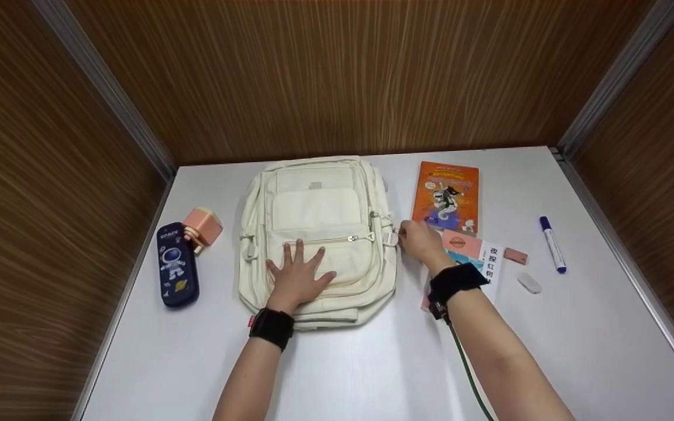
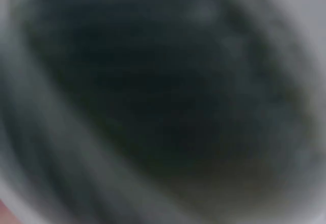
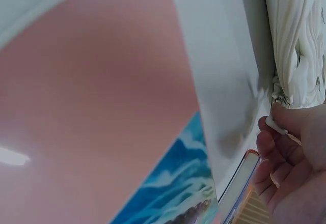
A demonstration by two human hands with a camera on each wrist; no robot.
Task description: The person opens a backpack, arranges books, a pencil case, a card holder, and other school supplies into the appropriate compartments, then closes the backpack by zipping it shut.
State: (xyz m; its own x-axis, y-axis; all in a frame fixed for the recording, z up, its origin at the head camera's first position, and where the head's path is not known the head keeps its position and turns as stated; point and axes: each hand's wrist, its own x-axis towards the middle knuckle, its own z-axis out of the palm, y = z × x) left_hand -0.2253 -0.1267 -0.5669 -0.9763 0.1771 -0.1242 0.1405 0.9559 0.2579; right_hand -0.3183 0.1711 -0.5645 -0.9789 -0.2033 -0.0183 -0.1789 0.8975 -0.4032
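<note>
A cream backpack [image 1: 319, 210] lies flat on the table with its front pockets facing up. My left hand [image 1: 298, 278] rests on its lower front pocket, fingers spread. Just above those fingers runs a pocket zipper with a pull [image 1: 362, 237] at its right end. At the bag's right side, beside a pale side buckle [image 1: 391, 240], my right hand [image 1: 422, 241] pinches a small white zipper pull [image 3: 276, 126] between thumb and forefinger. The right wrist view shows bunched cream cloth [image 3: 295, 40] near the fingertips. Only a dark blur fills the left wrist view.
An orange book [image 1: 451, 190] and a pink-and-white book [image 1: 492, 254], partly under my right wrist, lie right of the bag. Farther right are a pink eraser [image 1: 515, 256], a white eraser [image 1: 529, 283] and a marker [image 1: 553, 245]. Left are a navy pencil case [image 1: 178, 266] and pink sharpener [image 1: 203, 225].
</note>
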